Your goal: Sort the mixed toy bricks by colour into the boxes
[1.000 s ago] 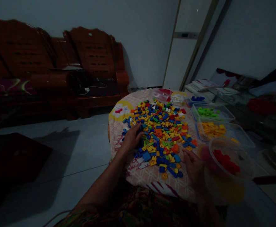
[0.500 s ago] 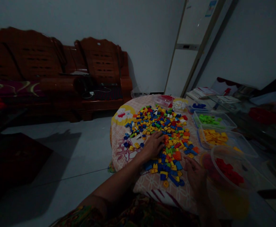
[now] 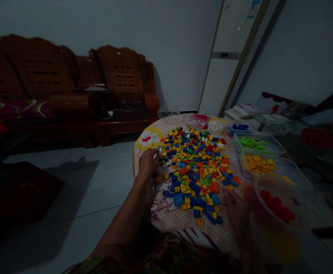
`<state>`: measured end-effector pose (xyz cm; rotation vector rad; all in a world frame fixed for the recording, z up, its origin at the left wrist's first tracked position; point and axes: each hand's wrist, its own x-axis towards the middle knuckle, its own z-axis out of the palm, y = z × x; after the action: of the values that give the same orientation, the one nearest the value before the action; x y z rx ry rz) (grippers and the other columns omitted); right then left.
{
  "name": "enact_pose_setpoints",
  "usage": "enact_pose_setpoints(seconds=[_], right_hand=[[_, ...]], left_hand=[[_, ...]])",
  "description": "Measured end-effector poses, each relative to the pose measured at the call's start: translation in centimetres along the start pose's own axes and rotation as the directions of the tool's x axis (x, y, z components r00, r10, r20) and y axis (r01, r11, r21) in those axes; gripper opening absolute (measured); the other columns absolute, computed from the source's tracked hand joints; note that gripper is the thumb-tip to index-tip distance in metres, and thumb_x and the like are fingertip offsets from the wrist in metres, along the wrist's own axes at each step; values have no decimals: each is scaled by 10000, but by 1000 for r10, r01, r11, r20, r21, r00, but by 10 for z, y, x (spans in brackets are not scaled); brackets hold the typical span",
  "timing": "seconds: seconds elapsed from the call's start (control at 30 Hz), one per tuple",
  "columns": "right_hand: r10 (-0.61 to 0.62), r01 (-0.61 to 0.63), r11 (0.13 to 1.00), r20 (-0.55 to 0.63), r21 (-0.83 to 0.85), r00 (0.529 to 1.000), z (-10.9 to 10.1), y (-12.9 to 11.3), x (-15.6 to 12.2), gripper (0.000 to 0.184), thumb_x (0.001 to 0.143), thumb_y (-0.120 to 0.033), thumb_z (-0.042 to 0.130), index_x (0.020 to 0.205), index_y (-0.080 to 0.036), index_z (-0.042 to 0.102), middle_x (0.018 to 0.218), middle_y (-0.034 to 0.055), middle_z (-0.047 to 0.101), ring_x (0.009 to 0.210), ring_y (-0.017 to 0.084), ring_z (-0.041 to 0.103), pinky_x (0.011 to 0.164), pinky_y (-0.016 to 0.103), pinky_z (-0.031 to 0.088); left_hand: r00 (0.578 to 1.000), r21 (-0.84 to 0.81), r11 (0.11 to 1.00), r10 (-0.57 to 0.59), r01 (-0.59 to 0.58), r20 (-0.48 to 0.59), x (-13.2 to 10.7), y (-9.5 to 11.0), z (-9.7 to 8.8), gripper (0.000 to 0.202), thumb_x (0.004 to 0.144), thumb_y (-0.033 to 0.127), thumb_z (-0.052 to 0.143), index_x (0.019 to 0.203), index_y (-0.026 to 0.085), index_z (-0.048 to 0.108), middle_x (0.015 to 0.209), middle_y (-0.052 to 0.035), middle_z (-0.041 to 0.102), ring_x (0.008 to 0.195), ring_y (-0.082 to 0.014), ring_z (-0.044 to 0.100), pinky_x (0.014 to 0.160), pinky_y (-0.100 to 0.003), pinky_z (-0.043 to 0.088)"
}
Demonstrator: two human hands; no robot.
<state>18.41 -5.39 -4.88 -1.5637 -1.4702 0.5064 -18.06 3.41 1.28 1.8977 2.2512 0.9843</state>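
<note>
A large pile of small toy building bricks (image 3: 195,163), mostly yellow, blue, orange and green, is spread over a round table with a patterned pink cloth (image 3: 175,222). My left hand (image 3: 148,163) is at the pile's left edge, its back towards me. Its fingers bend down among the outer bricks, and their tips are hidden and slightly blurred. Near the right front edge of the pile, my right hand (image 3: 236,209) rests low over the cloth with its fingers loosely stretched. Nothing shows in it. Close by stands a round clear tub (image 3: 256,190) with red bricks (image 3: 277,207).
Clear boxes at the right hold yellow bricks (image 3: 259,164) and green bricks (image 3: 252,144); blue pieces (image 3: 240,127) lie behind them. A clear plastic package (image 3: 197,121) is at the table's back. A wooden sofa (image 3: 123,83) stands by the wall.
My left hand has moved left from the middle of the pile to its left edge, uncovering bricks there. The bricks in front have shifted a little. My right hand has stayed in place.
</note>
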Motion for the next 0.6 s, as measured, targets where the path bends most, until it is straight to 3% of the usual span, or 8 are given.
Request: enact_pose_setpoints(seconds=[0.13,0.27,0.43,0.6], right_hand=[[9,-9,1000,-24,0,1000,0,-3,0,438,879,-483,544,1012,-137,776,827,108,766,656,214,689,611,298,557],[3,-3,1000,-6,9,1000,0,-3,0,434,884,-478,537,1011,-139,775,828,108,766,654,215,689,609,302,558],[-16,16,1000,2,16,1000,1,-5,-1,422,902,-463,521,1026,-150,775,829,101,765,685,216,697,636,299,561],[-22,23,999,-18,25,1000,1,-13,0,420,894,-458,518,980,-142,782,769,91,757,651,213,686,608,290,554]], left_hand=[[981,186,979,-116,86,153,0,-22,-5,308,886,398,557,1005,191,752,1026,-115,730,984,-263,661,825,-320,490],[972,181,982,-89,49,219,-4,-22,2,288,861,355,579,1040,215,755,1050,-91,739,990,-251,664,817,-302,484],[990,59,997,-56,49,131,-3,-18,-1,261,797,273,644,1027,208,747,1016,-77,738,949,-235,669,849,-313,490],[996,-301,953,-45,21,-75,13,7,-10,252,783,341,658,953,174,739,945,-72,729,830,-201,662,791,-307,516]])
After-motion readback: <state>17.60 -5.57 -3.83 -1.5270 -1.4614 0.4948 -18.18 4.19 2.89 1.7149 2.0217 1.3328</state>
